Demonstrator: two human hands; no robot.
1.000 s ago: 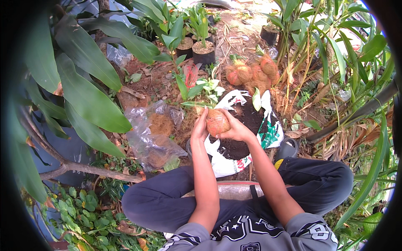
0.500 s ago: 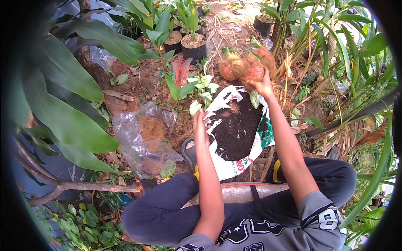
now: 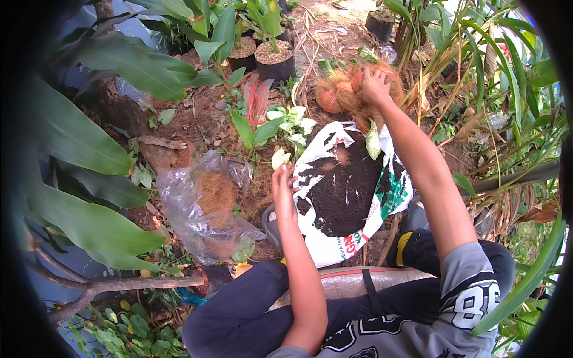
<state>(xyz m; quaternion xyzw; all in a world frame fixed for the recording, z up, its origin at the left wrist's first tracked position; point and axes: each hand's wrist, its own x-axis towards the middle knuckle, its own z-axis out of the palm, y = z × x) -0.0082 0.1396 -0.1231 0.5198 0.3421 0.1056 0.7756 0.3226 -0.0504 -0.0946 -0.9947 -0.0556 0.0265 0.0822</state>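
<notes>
At the far end of a torn white plastic bag holding dark soil, several balls wrapped in brown fibre and reddish string lie heaped together. My right hand reaches over this heap, fingers spread and touching the top of it; what lies under the palm is hidden. Beside the bag's left rim my left hand is raised with fingers loosely apart and nothing in it. A pale variegated leaf shows just beyond its fingertips. Another such leaf hangs over the bag's far right rim.
To the left lies a clear plastic bag with loose brown fibre. Red string lies farther off, near black potted plants. Broad leaves and a cut branch crowd the left; tall plants stand right.
My right hand has moved farther away, from a reddish ball at the heap's near side to the heap's top. My left hand stays beside the bag rim. The view has shifted slightly.
</notes>
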